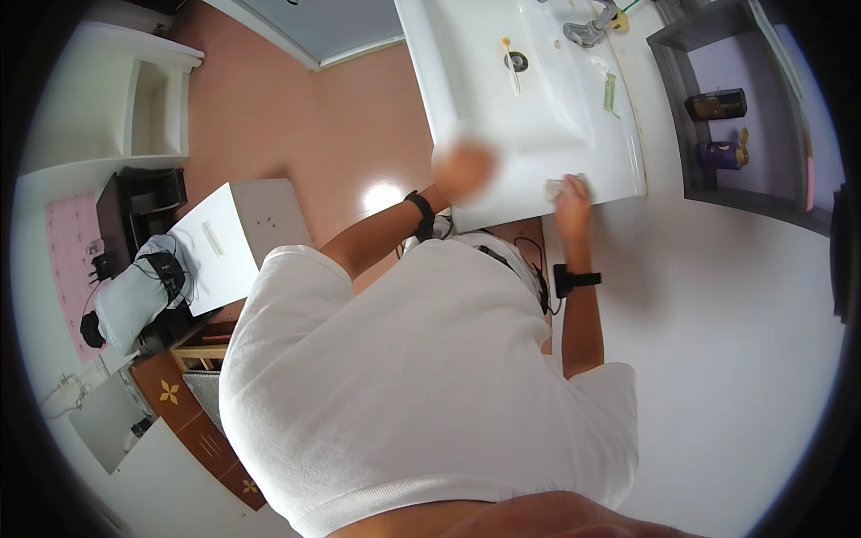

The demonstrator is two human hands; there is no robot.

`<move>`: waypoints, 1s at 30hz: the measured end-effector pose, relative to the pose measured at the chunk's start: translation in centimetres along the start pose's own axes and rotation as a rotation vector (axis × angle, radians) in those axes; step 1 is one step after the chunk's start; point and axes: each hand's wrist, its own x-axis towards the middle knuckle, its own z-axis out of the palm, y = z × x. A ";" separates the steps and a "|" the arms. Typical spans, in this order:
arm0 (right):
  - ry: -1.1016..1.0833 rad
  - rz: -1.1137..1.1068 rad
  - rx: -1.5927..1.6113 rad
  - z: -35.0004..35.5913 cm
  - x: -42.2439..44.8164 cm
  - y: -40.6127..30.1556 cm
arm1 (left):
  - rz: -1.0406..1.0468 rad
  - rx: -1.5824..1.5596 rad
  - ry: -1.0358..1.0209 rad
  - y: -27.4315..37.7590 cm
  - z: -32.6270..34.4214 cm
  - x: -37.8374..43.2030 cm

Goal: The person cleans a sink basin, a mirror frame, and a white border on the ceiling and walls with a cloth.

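My right hand [573,205] presses a small pale cloth or wipe [555,189] onto the near right rim of a white washbasin [538,134]. My left hand [466,169] rests at the basin's left front edge. A heavy blur covers it, so its fingers and anything in them are hidden. In the bowl a white toothbrush-like stick [513,70] with an orange-yellow tip lies across the dark drain [516,62]. On the right ledge lies a slim green item [609,93], too small to identify. A grey metal tap [588,32] stands at the far right of the basin.
Right of the basin, a dark wall shelf [693,161] holds a dark bottle [716,104] and a purple bottle [721,155] with its gold cap flipped up. On the left stand a white cabinet [269,222] and a white shelf unit [158,114] over the reddish floor [323,134].
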 end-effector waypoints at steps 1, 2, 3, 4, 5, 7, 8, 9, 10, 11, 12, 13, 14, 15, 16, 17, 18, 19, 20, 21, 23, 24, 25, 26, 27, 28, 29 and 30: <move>-0.001 -0.041 0.034 0.1 -0.4 -2.8 | -0.012 0.033 -0.030 -0.1 0.1 -0.1; -0.027 -0.049 0.164 0.3 -0.4 -4.6 | -0.027 0.029 -0.065 -0.1 0.0 -0.1; -0.053 -0.062 0.294 0.3 -0.3 -5.6 | -0.045 0.025 -0.097 0.0 -0.3 0.1; -0.047 -0.017 0.301 -0.5 -0.1 -5.8 | -0.062 0.023 -0.130 0.1 -0.7 0.3; -0.042 0.028 0.307 -1.4 0.1 -5.9 | -0.096 0.006 -0.151 0.4 -1.0 0.4; -0.007 0.087 0.270 -2.1 0.3 -4.6 | -0.150 -0.028 -0.194 2.0 -3.4 1.7; 0.015 0.097 0.227 -2.1 0.5 -2.8 | -0.144 -0.015 -0.180 1.8 -3.4 1.6; 0.034 0.106 0.185 -2.2 0.7 -1.3 | -0.141 -0.003 -0.167 1.7 -3.4 1.5; 0.069 0.128 0.128 -2.5 1.1 -0.1 | -0.137 0.005 -0.154 1.7 -3.3 1.3; 0.104 0.150 0.072 -2.7 1.5 0.9 | -0.138 -0.005 -0.149 1.6 -3.3 1.3; 0.136 0.173 0.013 -2.8 1.8 1.8 | -0.141 -0.017 -0.146 1.6 -3.3 1.3; 0.135 0.213 0.058 -2.7 2.1 2.5 | -0.139 -0.028 -0.144 1.6 -3.3 1.3; 0.135 0.253 0.102 -2.5 2.2 3.1 | -0.124 -0.037 -0.129 1.8 -3.3 1.3; 0.137 0.287 0.151 -2.3 2.4 3.0 | -0.112 -0.040 -0.111 1.9 -3.4 1.4; 0.135 0.270 0.116 -1.8 2.2 2.7 | -0.099 -0.043 -0.093 1.9 -3.3 1.4; 0.135 0.254 0.080 -1.0 1.9 2.2 | -0.056 0.004 -0.062 1.1 -2.0 0.9; 0.128 0.224 0.049 -0.3 1.9 1.0 | -0.025 0.059 -0.026 -0.5 0.3 -0.4; 0.124 0.166 0.009 -0.2 1.5 -0.7 | 0.013 0.105 0.005 -0.9 0.9 -0.9; 0.119 0.107 -0.029 0.1 1.1 -2.5 | 0.002 0.094 -0.002 -1.4 1.4 -1.5; 0.115 0.063 -0.077 0.0 0.3 -4.2 | 0.002 0.071 -0.015 -1.1 0.9 -1.2; 0.077 0.034 -0.147 1.6 -1.1 -6.3 | 0.020 0.033 0.003 -0.5 0.1 -1.0; 0.054 0.033 -0.054 1.3 -1.7 -8.8 | 0.033 0.024 0.032 -0.6 -0.3 -1.1; 0.015 0.043 0.004 0.9 -2.4 -11.1 | 0.051 0.012 0.060 -0.6 -0.7 -1.0; 0.063 -0.019 0.083 1.5 -3.1 -12.8 | 0.047 0.008 0.028 -0.5 -1.2 -0.9; 0.106 -0.081 0.162 2.1 -3.9 -14.2 | 0.039 0.003 -0.006 -0.5 -1.5 -0.9; 0.079 -0.115 0.162 1.7 -4.2 -15.6 | 0.028 -0.003 -0.036 -0.5 -1.3 -1.0; 0.052 -0.148 0.162 1.2 -4.6 -16.8 | 0.015 -0.036 0.009 -0.7 -1.1 -1.3; 0.085 -0.157 0.150 1.7 -5.1 -16.4 | 0.014 -0.016 -0.042 -0.5 -1.3 -1.0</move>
